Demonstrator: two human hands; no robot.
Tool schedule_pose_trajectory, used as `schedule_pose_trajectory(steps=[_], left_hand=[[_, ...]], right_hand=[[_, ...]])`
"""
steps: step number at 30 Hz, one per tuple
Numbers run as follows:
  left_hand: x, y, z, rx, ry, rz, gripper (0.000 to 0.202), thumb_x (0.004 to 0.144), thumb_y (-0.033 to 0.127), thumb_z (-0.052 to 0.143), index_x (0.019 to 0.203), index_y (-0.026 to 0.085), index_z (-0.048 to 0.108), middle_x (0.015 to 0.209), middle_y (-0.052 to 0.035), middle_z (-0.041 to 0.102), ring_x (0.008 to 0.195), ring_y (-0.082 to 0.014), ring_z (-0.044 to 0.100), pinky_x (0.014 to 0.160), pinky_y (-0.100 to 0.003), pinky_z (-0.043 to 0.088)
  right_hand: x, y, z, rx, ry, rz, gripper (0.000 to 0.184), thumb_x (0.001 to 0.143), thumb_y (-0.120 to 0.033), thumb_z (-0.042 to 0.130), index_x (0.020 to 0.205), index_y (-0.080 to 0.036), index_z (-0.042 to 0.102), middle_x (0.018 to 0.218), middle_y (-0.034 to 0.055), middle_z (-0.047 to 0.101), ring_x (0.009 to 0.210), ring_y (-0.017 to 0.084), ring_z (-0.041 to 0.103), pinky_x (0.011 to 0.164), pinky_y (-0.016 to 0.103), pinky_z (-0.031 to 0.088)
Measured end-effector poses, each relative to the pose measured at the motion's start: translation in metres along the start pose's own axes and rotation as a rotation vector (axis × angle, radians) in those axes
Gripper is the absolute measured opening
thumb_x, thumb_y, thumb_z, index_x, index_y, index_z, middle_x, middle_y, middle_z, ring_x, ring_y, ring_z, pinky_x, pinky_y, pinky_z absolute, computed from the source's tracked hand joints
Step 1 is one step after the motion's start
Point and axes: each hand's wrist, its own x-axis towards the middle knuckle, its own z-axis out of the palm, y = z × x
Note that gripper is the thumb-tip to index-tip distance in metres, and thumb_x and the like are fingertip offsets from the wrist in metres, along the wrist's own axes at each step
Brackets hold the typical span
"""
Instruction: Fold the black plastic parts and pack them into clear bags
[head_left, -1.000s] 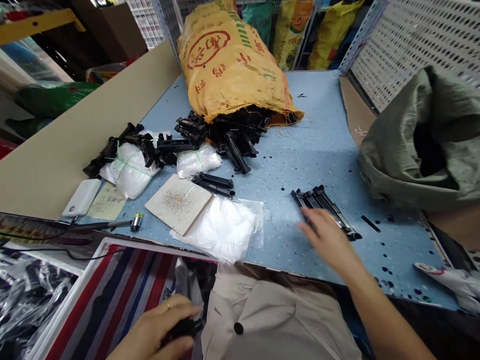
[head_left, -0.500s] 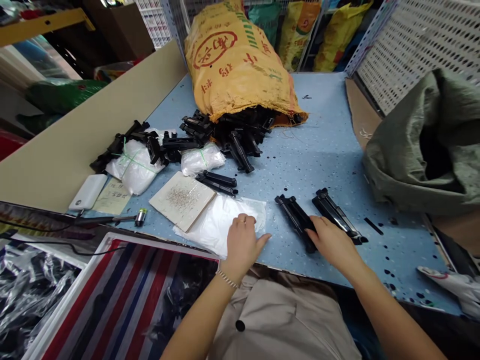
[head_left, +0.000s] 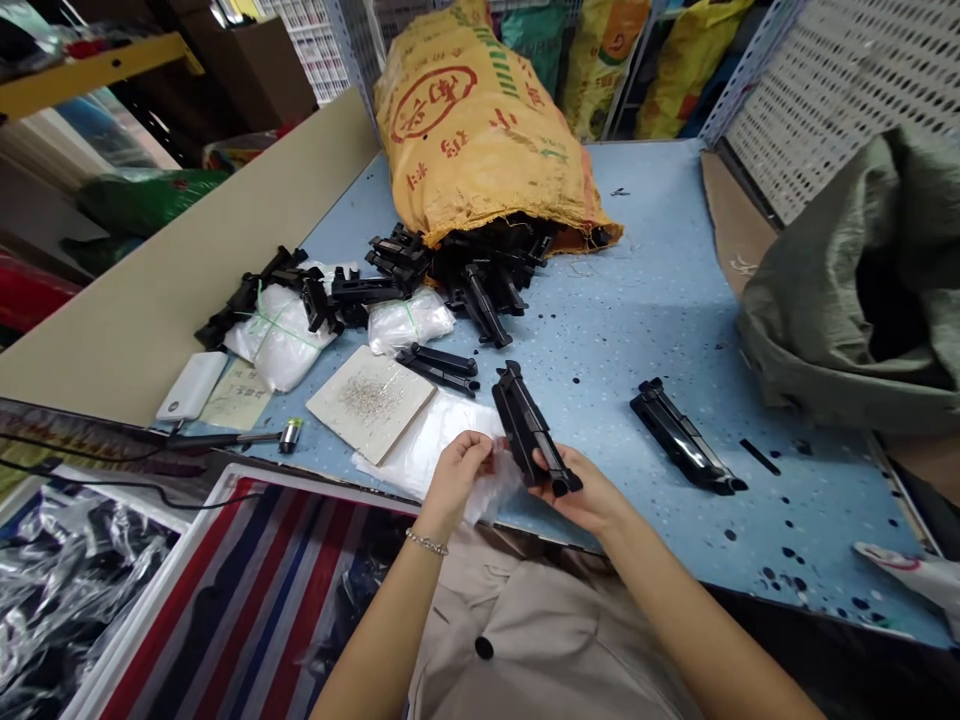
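My right hand [head_left: 581, 492] grips the near end of a long black plastic part [head_left: 529, 425], lifted off the blue table [head_left: 637, 310] and pointing away from me. My left hand [head_left: 457, 470] pinches the edge of a clear plastic bag [head_left: 491, 480] from the stack of bags [head_left: 427, 445] at the table's front edge. A second black part [head_left: 682, 447] lies on the table to the right, apart from both hands.
A yellow woven sack [head_left: 480, 125] at the back spills several black parts [head_left: 465, 270]. White tied bags [head_left: 281, 335], a square tile with small screws [head_left: 371, 400], a power bank [head_left: 187, 385] and a small hammer [head_left: 232, 437] lie left. A grey-green sack [head_left: 862, 290] sits right. A striped bin [head_left: 247, 590] is below left.
My right hand picked up one black part from the pair and brought it left toward me. My left hand came up from the bin to the bag stack and pinched a bag.
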Motion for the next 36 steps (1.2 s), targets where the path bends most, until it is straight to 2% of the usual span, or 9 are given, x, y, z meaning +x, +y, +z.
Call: schedule_pose_trajectory(steps=[4, 10, 13, 17, 21, 26, 29, 32, 36], left_hand=[[-0.001, -0.009, 0.001, 0.013, 0.096, 0.081, 0.028, 0.071, 0.040, 0.071, 0.078, 0.017, 0.057, 0.069, 0.0011, 0.060, 0.059, -0.0093, 0.053, 0.059, -0.022, 0.042], [-0.003, -0.020, 0.007, 0.063, 0.192, 0.113, 0.015, 0.069, 0.029, 0.071, 0.068, 0.016, 0.064, 0.065, -0.0003, 0.061, 0.061, -0.0113, 0.053, 0.061, -0.025, 0.042], [-0.002, -0.025, 0.014, 0.121, 0.225, 0.173, 0.018, 0.066, 0.028, 0.074, 0.063, 0.017, 0.060, 0.063, 0.0007, 0.059, 0.060, -0.0109, 0.051, 0.057, -0.024, 0.040], [-0.001, -0.026, 0.012, -0.011, 0.194, 0.188, 0.022, 0.068, 0.029, 0.072, 0.064, 0.017, 0.055, 0.066, 0.0002, 0.060, 0.062, -0.0106, 0.054, 0.060, -0.024, 0.042], [0.000, -0.021, 0.003, -0.154, 0.191, 0.165, 0.033, 0.060, 0.028, 0.080, 0.070, 0.018, 0.050, 0.062, 0.0051, 0.054, 0.058, -0.0083, 0.053, 0.059, -0.022, 0.042], [-0.001, -0.008, -0.003, -0.187, 0.132, 0.164, 0.031, 0.063, 0.028, 0.079, 0.077, 0.018, 0.053, 0.068, 0.0031, 0.059, 0.064, -0.0108, 0.060, 0.067, -0.026, 0.046], [-0.003, 0.000, -0.012, -0.161, 0.131, 0.167, 0.028, 0.067, 0.027, 0.076, 0.082, 0.016, 0.055, 0.074, -0.0003, 0.063, 0.070, -0.0128, 0.062, 0.070, -0.027, 0.047], [-0.005, 0.002, -0.016, -0.144, 0.183, 0.189, 0.032, 0.064, 0.023, 0.078, 0.081, 0.018, 0.052, 0.073, 0.0029, 0.060, 0.068, -0.0100, 0.059, 0.068, -0.024, 0.046], [-0.006, -0.002, -0.008, -0.049, 0.164, 0.221, 0.033, 0.063, 0.022, 0.079, 0.076, 0.019, 0.048, 0.070, 0.0046, 0.057, 0.064, -0.0084, 0.053, 0.065, -0.023, 0.044]], right_hand=[[0.010, 0.011, 0.004, 0.069, 0.028, 0.004, 0.025, 0.065, -0.031, 0.082, 0.080, -0.015, 0.069, 0.071, 0.0008, 0.064, 0.061, 0.011, 0.057, 0.052, 0.022, 0.044], [-0.008, 0.001, -0.011, 0.021, 0.079, 0.028, 0.032, 0.069, -0.024, 0.080, 0.099, -0.020, 0.071, 0.102, 0.0060, 0.070, 0.069, 0.013, 0.059, 0.060, 0.024, 0.052], [-0.007, 0.003, -0.017, -0.010, 0.132, 0.027, 0.026, 0.067, -0.022, 0.080, 0.091, -0.023, 0.071, 0.092, 0.0038, 0.071, 0.071, 0.016, 0.061, 0.064, 0.029, 0.056], [-0.002, 0.006, -0.016, -0.064, 0.160, 0.017, 0.013, 0.068, -0.023, 0.078, 0.078, -0.023, 0.069, 0.079, 0.0021, 0.069, 0.064, 0.017, 0.060, 0.057, 0.030, 0.056], [-0.002, 0.004, -0.003, -0.008, 0.116, 0.029, 0.015, 0.067, -0.021, 0.078, 0.077, -0.023, 0.068, 0.090, 0.0022, 0.071, 0.067, 0.016, 0.060, 0.059, 0.028, 0.056], [0.002, 0.007, 0.010, 0.087, 0.118, 0.053, 0.015, 0.064, -0.020, 0.080, 0.069, -0.020, 0.065, 0.072, -0.0002, 0.067, 0.062, 0.012, 0.057, 0.059, 0.026, 0.053], [0.003, 0.006, 0.006, 0.138, 0.056, 0.044, 0.015, 0.068, -0.021, 0.077, 0.067, -0.018, 0.062, 0.091, 0.0038, 0.071, 0.064, 0.011, 0.056, 0.059, 0.026, 0.051], [0.000, 0.003, 0.003, 0.175, -0.001, 0.039, 0.011, 0.071, -0.023, 0.074, 0.074, -0.018, 0.065, 0.110, 0.0064, 0.069, 0.067, 0.010, 0.056, 0.058, 0.024, 0.050], [-0.001, 0.001, 0.007, 0.149, -0.017, 0.064, 0.017, 0.071, -0.022, 0.074, 0.086, -0.017, 0.068, 0.104, 0.0077, 0.069, 0.068, 0.012, 0.058, 0.058, 0.024, 0.051]])
